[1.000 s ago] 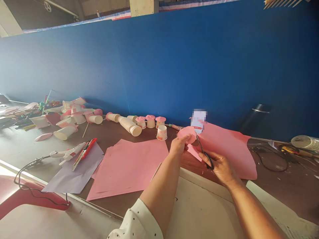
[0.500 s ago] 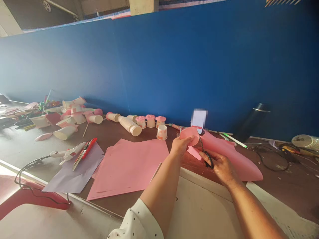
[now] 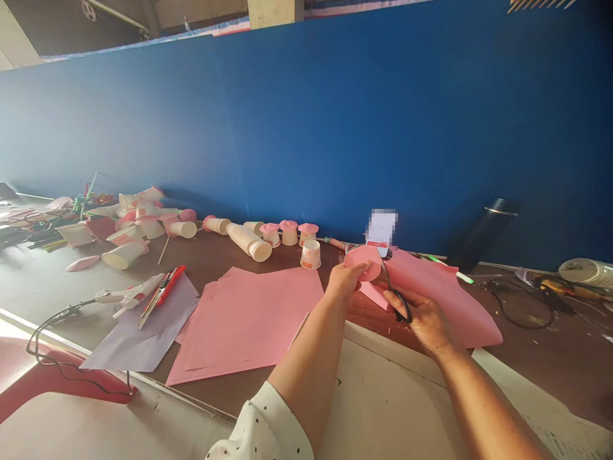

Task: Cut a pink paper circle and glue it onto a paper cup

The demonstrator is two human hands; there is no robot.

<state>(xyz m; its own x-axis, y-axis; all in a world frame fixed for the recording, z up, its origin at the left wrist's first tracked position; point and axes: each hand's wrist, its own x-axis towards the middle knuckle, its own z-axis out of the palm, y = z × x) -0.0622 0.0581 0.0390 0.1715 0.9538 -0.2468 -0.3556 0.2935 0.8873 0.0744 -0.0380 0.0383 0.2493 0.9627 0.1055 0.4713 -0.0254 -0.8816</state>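
My left hand [image 3: 347, 279] pinches a rounded piece of pink paper [image 3: 363, 260] between thumb and fingers, holding it above the table. My right hand [image 3: 424, 317] is closed round the black handles of a pair of scissors [image 3: 402, 308]. The blades point up and away from me, against the right edge of the pink piece. Behind and to the right of the scissors, a larger pink sheet [image 3: 443, 287] curls over the table. A narrow pink strip [image 3: 376, 296] lies under my hands.
Stacked pink sheets [image 3: 253, 319] lie left of my arm. A red utility knife [image 3: 163, 296] and a white glue gun [image 3: 130, 294] rest by a lilac sheet [image 3: 143, 338]. Paper cups [image 3: 311, 255] stand behind; a dark bottle [image 3: 481, 236] leans near the blue wall [image 3: 311, 128].
The far edge of the larger pink sheet has shifted, covering more of the green-tipped stick. Both hands keep nearly the same place, the scissors still at the edge of the pink piece.
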